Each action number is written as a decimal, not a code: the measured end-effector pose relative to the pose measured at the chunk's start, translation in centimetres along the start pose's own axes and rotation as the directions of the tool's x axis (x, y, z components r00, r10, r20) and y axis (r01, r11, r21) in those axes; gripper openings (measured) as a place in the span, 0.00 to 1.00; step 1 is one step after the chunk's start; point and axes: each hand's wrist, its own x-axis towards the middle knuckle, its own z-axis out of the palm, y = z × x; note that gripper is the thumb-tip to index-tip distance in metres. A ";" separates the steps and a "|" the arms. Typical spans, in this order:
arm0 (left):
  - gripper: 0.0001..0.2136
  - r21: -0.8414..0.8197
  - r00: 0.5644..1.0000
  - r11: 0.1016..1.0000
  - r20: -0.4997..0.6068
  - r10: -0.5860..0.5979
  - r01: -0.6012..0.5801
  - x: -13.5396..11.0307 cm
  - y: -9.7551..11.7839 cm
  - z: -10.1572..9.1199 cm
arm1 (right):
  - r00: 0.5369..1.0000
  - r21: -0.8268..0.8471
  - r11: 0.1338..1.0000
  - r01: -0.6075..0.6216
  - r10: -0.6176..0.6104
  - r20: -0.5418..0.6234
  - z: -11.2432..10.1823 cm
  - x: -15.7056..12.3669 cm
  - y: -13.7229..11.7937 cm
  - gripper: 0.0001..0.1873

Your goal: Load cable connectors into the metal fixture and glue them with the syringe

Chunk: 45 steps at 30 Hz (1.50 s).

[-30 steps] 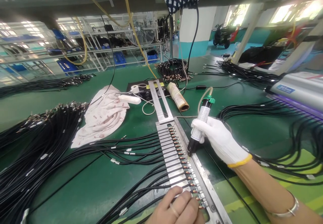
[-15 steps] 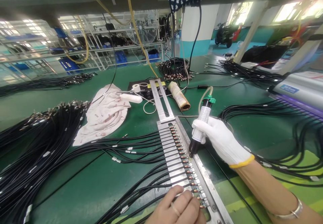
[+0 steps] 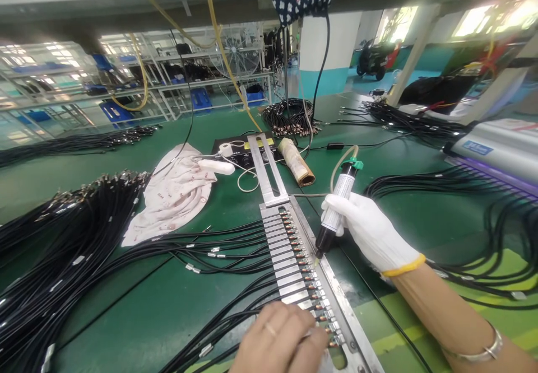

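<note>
Lying over the near end of a metal rack (image 3: 336, 292), the person's left hand (image 3: 279, 336) is bare, fingers bent, a ring on one of them. Its fingertips are partly hidden from me, so I cannot tell whether they pinch anything. Black cables (image 3: 159, 248) run in from the left and lie side by side across the rack, their copper-coloured ends in a row.

A little farther along, the right hand (image 3: 370, 233) wears a white glove with a yellow cuff, and a bracelet (image 3: 483, 353) circles that wrist. Thumb and fingers are closed round a syringe (image 3: 332, 220), which leans with its green top up and away from the rack. Its tip points down at the middle of the row; whether it touches, I can't tell. A thin hose (image 3: 336, 166) curves from the top.

Beyond, on the green table (image 3: 378, 160), a crumpled pink cloth (image 3: 174, 194) lies beside a big heap of cables (image 3: 84, 233). Past the rack are a black box (image 3: 246, 162) and a rolled tube (image 3: 296, 162), then a coil of cables (image 3: 290, 118). Across the room I see a fan (image 3: 239, 54) and a parked scooter (image 3: 372, 62).
</note>
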 end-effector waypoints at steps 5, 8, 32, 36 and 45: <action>0.11 0.162 0.969 0.978 0.185 -0.162 0.133 -0.6 -1.9 -1.1 | 1.000 -0.055 0.998 0.019 -0.021 -0.022 0.4 -0.4 -0.4 0.24; 0.10 0.207 0.945 0.967 0.256 -0.201 0.149 -1.4 -2.5 -0.6 | 0.999 -0.076 0.997 0.028 -0.029 -0.014 0.5 -0.4 -0.4 0.23; 0.08 0.118 0.431 0.673 0.685 -0.587 0.730 -0.7 -4.6 -1.6 | 0.999 -0.035 0.998 0.048 -0.048 -0.013 0.1 -0.1 0.5 0.24; 0.12 0.075 0.401 0.611 0.689 -0.603 0.788 0.2 -4.4 -2.1 | 0.998 -0.018 0.998 0.052 -0.053 -0.034 0.2 -0.1 0.1 0.24; 0.11 0.126 0.600 0.714 0.453 -0.659 0.689 -1.1 -6.1 -2.6 | 0.997 0.107 0.991 0.076 -0.074 -0.023 -0.6 0.3 0.4 0.22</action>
